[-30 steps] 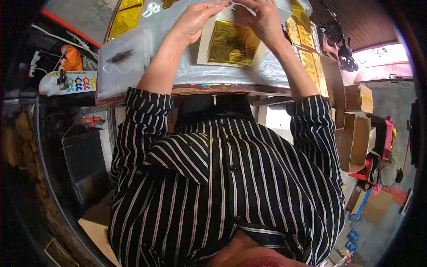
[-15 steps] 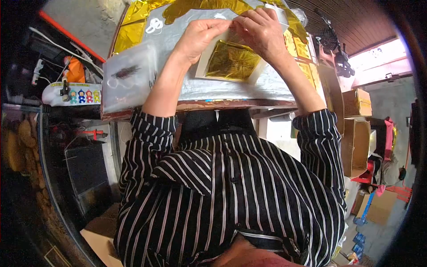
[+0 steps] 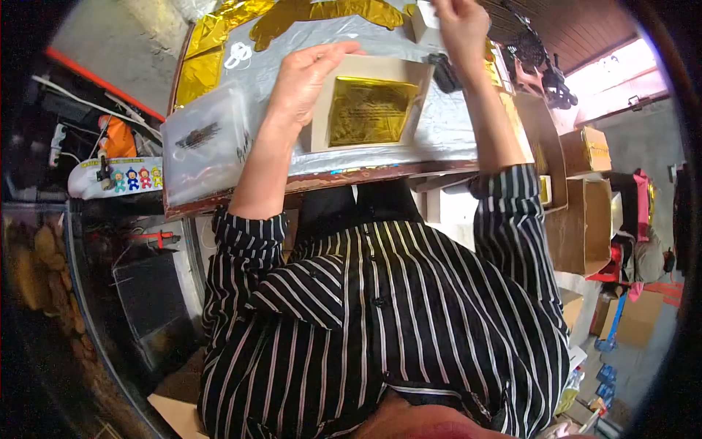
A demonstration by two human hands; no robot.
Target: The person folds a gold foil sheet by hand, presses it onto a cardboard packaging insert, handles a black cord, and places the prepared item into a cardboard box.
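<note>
My left hand (image 3: 307, 79) is at the upper left corner of a pale flat card box (image 3: 322, 128), its fingers bent over the top edge and gripping it. Set in the middle of the box is a shiny gold foil panel (image 3: 371, 110). My right hand (image 3: 466, 33) is raised away from the box, near a small white box (image 3: 426, 28) at the back. Its fingers are curled together and partly cut off by the top of the view; what they hold, if anything, cannot be made out. Below that hand lies a black object (image 3: 444, 73).
Gold foil pieces (image 3: 311, 16) lie along the back of the silver-covered table (image 3: 351, 157). White rings (image 3: 238, 55) lie at the back left. A clear plastic box (image 3: 208, 143) stands on the left, and cardboard boxes (image 3: 587, 227) are stacked on the right.
My hands have come apart from their pinch above the gold panel. The right has moved up and right; the left has come down to the box's corner. The black object now shows.
</note>
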